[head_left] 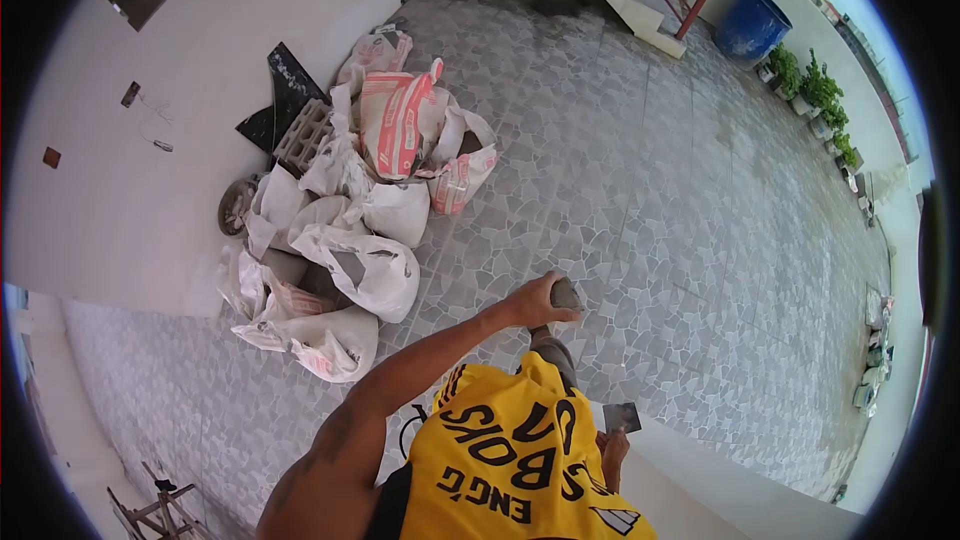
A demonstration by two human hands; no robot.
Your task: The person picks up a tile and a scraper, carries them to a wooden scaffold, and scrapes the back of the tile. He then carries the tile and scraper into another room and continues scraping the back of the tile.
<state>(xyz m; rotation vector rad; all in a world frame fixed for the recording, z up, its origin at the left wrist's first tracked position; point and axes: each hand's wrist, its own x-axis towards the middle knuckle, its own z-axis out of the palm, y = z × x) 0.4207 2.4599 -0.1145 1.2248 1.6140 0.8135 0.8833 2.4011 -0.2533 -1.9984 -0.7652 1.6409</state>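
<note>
The person's left grip [532, 305] is closed round a rough grey lump [567, 294], near white plastic sacks [392, 280], some open on grey material [348, 266]. The right grip [614, 448], farther from the sacks, clasps a flat dark rectangle [622, 417]. Beyond the sacks stands a blue plastic barrel [752, 28], contents hidden from me.

The lump [567, 295] in my left fingers [566, 316] looks rough and matt, like stone; the flat piece [622, 417] in my right fingers [603, 439] looks smooth. My shirt [500, 460] is cloth, the sacks [397, 214] crumpled plastic, the block [302, 136] rough concrete, the drum [752, 26] scuffed plastic, the wall [215, 60] smooth and matt.
</note>
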